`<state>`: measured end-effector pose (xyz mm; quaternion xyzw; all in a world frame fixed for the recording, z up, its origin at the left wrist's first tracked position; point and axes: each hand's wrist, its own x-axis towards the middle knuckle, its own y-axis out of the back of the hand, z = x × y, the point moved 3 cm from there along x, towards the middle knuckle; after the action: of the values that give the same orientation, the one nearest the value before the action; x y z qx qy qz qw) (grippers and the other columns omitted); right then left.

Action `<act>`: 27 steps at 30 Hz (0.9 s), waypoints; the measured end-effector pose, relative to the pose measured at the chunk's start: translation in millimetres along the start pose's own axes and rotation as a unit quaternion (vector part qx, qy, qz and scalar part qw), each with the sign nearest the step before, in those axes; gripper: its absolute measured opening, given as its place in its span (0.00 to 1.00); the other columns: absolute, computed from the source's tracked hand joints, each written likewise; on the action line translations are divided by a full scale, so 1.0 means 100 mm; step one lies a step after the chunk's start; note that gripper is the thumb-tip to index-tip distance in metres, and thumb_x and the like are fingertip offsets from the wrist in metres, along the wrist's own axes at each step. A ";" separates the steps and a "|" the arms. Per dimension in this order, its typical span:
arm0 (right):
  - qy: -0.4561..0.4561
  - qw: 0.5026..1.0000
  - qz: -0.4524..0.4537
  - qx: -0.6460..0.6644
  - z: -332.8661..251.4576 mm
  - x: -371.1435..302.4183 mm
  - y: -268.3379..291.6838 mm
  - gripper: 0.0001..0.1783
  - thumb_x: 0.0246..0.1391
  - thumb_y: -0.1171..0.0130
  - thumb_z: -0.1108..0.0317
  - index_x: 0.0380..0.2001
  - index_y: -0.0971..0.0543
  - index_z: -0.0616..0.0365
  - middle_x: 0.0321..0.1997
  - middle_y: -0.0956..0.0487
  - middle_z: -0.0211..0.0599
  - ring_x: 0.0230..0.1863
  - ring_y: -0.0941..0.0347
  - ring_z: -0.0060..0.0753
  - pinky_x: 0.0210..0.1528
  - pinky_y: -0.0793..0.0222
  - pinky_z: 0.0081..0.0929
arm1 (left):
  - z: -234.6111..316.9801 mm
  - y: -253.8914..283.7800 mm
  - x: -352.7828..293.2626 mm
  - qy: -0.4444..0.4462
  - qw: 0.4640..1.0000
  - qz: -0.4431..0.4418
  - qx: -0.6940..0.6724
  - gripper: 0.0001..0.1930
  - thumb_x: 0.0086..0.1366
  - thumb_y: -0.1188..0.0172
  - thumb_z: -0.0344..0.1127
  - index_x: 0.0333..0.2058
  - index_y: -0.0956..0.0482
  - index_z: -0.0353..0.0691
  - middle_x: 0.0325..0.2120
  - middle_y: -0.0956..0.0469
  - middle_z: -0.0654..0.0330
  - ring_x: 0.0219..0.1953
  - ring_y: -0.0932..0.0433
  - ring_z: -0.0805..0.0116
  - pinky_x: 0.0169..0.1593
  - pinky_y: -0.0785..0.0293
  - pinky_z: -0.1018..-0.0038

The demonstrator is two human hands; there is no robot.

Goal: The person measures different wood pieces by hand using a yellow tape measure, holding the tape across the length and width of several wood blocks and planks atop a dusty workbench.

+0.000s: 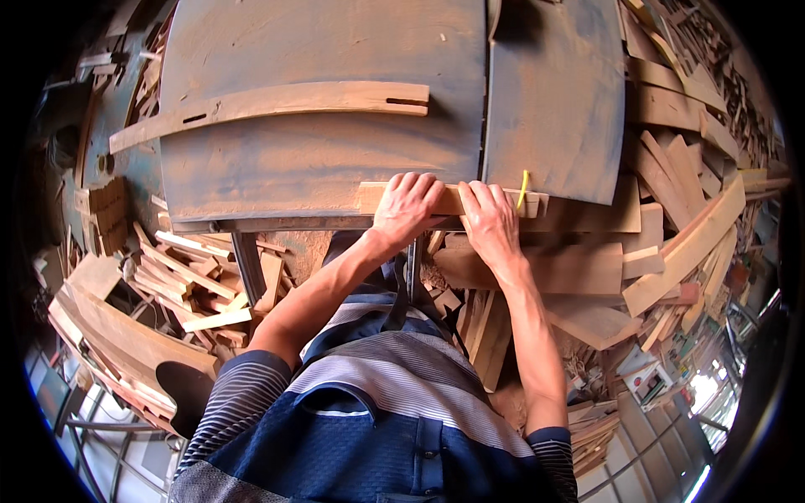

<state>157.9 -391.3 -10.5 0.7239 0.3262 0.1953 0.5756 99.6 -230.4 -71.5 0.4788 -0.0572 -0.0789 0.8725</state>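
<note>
At the near edge of a dusty metal table, my left hand [406, 210] and my right hand [492, 222] lie side by side on a short wooden piece [369, 198]. Their fingers curl over its top, and the thumbs are mostly hidden. Close to my right hand, a thin yellow strip [523, 189] stands up at the right end of the wood. Farther back rests a long, slightly curved wooden board [277, 106] with narrow slots near its right end and toward its left; its left end juts past the table's side.
The tabletop [335, 42], coated in sawdust, is split by a dark gap [484, 101] running away from me. Stacked boards [537, 267] crowd below its right near edge. Offcuts [189, 277] lie heaped on the left, and more planks [683, 243] lean at the right.
</note>
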 end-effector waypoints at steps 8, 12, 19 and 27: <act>-0.327 0.921 0.146 0.153 0.29 -1.36 -0.08 0.28 0.46 0.25 0.70 0.53 0.20 0.61 0.52 0.20 0.50 0.53 0.23 0.57 0.55 0.25 0.45 | -0.06 0.01 0.10 -0.018 1.000 0.007 0.015 0.32 0.53 0.26 0.54 0.50 0.23 0.40 0.50 0.22 0.56 0.51 0.25 0.52 0.58 0.30 0.56; -0.413 0.892 0.070 0.171 0.08 -2.10 -0.45 0.25 0.48 0.27 0.67 0.51 0.18 0.61 0.50 0.19 0.52 0.51 0.22 0.59 0.54 0.25 0.44 | -0.22 0.08 0.33 -0.016 0.999 0.017 0.045 0.33 0.52 0.25 0.54 0.52 0.22 0.40 0.51 0.21 0.55 0.52 0.25 0.51 0.60 0.29 0.55; -0.431 0.877 0.005 0.213 -0.42 -2.88 -1.05 0.20 0.47 0.31 0.58 0.41 0.17 0.60 0.41 0.17 0.55 0.45 0.21 0.59 0.46 0.25 0.48 | -0.62 0.28 1.13 -0.013 0.997 0.024 0.073 0.35 0.54 0.26 0.54 0.55 0.22 0.38 0.53 0.21 0.53 0.56 0.26 0.49 0.62 0.31 0.56; -0.497 0.822 -0.007 0.277 -0.72 -3.19 -1.34 0.16 0.42 0.34 0.60 0.23 0.24 0.63 0.25 0.23 0.54 0.31 0.24 0.62 0.34 0.31 0.51 | -1.10 0.58 2.08 -0.003 0.998 0.010 0.068 0.37 0.53 0.27 0.56 0.56 0.21 0.38 0.53 0.20 0.53 0.56 0.26 0.50 0.64 0.32 0.57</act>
<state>-149.4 -545.8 -90.7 0.8495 0.0419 -0.2937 0.4363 328.1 -148.6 -76.5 0.5361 -0.0705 -0.0673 0.8385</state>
